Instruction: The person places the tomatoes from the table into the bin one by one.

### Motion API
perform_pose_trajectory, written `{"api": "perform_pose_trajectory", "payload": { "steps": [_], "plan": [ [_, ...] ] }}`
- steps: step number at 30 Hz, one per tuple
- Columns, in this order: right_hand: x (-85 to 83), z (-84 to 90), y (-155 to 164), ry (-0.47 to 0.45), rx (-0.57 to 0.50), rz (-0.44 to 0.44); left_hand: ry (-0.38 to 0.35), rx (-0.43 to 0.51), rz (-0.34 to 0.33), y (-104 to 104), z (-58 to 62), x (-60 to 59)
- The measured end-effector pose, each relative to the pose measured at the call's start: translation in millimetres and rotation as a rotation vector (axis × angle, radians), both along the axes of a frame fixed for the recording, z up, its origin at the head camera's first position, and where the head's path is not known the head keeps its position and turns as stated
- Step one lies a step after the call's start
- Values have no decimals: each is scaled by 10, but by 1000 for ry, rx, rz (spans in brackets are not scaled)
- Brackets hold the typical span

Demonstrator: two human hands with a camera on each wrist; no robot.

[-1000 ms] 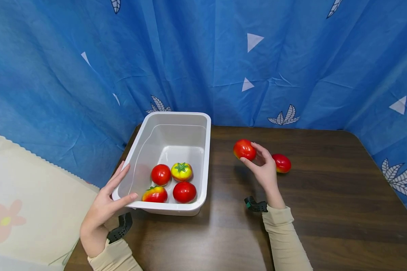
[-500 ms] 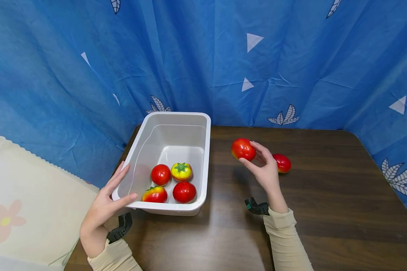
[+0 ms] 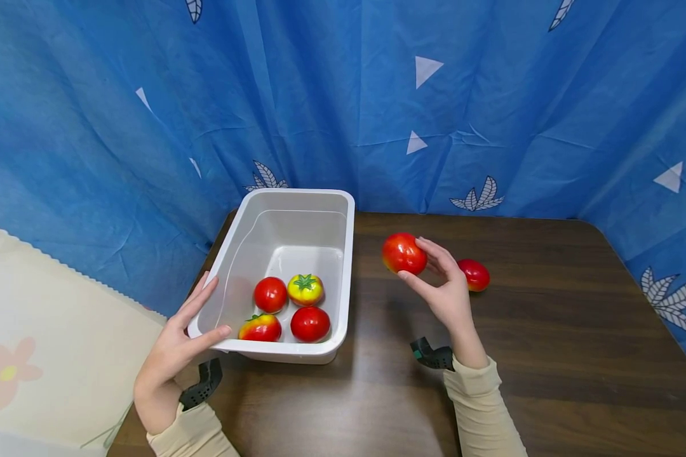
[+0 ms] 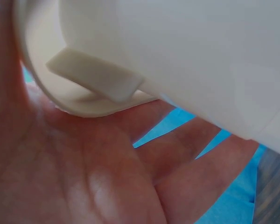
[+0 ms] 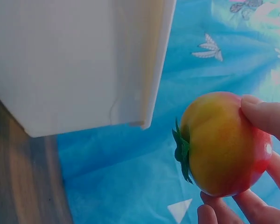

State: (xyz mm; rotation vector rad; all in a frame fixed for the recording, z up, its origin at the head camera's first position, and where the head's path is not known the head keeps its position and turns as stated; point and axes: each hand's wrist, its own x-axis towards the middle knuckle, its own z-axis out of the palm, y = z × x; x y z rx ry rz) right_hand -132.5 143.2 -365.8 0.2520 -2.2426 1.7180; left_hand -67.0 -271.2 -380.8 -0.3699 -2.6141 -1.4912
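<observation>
1. Head view: right hand [image 3: 443,293] pinches a tomato [image 3: 403,253] above the table [image 3: 549,355], beside the bin [image 3: 343,254].
2. Left hand [image 3: 174,346] grips the bin's corner, steadying it.
3. Next, I judge: carry it over the rim and release.

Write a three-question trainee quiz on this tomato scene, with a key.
1. How many tomatoes lie in the white bin?
2. True or false: the right hand holds a tomato above the table.
3. What does the left hand grip? A) a tomato B) the bin's corner C) the curtain

Key: 1. Four. 2. True. 3. B. One more tomato lies on the table behind the right hand.
</observation>
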Motion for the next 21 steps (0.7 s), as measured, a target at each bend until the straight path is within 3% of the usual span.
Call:
{"api": "perform_pose_trajectory", "payload": {
  "steps": [7, 14, 21],
  "plan": [
    [-18, -113, 13, 27, -25, 36, 1, 0, 0, -2, -5, -1],
    [219, 210, -151, 48, -10, 60, 8, 3, -4, 1, -6, 3],
    [316, 284, -232, 104, -20, 118, 5, 4, -14, -5, -26, 3]
  ]
}}
